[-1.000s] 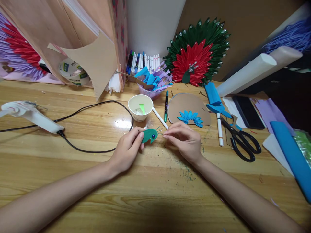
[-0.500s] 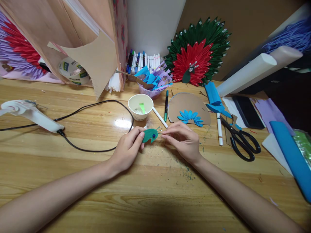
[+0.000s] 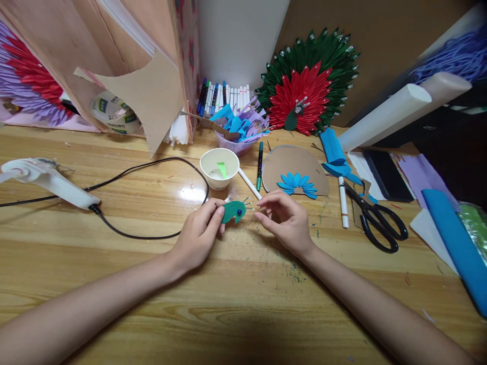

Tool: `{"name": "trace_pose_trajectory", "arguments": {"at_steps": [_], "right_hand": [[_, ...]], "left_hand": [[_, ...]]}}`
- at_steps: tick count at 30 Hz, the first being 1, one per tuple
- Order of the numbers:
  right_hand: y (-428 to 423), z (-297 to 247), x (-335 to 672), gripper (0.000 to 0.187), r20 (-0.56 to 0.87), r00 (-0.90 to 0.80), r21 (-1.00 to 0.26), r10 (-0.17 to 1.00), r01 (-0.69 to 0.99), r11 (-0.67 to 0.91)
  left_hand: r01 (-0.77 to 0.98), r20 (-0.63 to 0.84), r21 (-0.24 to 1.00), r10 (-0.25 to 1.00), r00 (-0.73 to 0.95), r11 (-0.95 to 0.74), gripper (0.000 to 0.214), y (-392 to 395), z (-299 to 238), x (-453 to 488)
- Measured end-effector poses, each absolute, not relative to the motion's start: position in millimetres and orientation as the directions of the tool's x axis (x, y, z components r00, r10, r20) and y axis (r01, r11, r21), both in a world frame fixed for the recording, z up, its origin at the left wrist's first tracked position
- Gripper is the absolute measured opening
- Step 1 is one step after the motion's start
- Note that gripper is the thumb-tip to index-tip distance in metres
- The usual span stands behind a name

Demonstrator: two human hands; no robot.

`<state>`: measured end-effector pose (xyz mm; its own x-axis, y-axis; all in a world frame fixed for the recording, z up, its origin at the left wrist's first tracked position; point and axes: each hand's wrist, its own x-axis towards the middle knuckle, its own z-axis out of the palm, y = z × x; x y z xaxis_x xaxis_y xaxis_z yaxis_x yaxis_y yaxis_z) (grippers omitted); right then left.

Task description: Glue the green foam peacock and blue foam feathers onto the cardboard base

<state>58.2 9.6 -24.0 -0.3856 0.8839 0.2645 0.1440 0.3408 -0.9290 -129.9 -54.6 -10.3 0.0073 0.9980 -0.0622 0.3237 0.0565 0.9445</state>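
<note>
The left hand (image 3: 200, 229) pinches the green bird-head cutout (image 3: 232, 211) on the near side of the paper cup (image 3: 219, 185). At right, the right hand's (image 3: 287, 222) thumb and fingertips have just parted beside the crest stalks (image 3: 248, 204), which seem to hold unaided.

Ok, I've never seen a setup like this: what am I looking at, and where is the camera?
There's no robot, just a person working bare-handed. The view comes from one camera worn on the head, looking forward and down. The left hand grips a green bird-head cutout with a dark blue bead. The right hand, finger and thumb slightly apart, is by the cutout's thin stalks. On the wooden table are a pale cup, black-handled scissors, a white corded tool that looks like a glue gun, and rounded cardboard bearing blue petals.
</note>
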Motion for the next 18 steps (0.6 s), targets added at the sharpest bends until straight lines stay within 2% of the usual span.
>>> {"name": "trace_pose_trajectory", "arguments": {"at_steps": [4, 18], "right_hand": [[8.7, -23.1, 55.9, 0.010, 0.157, -0.462, -0.958, 0.873, 0.142, 0.248], [6.3, -22.8, 56.6, 0.008, 0.162, -0.469, -0.970, 0.868, 0.084, 0.226]], "left_hand": [[0.383, -0.022, 0.924, 0.999, 0.029, 0.009, 0.022, -57.2, -9.4, -129.7], [0.482, 0.062, 0.871, 0.995, 0.083, -0.094, 0.019, -61.2, -11.1, -129.7]]}}
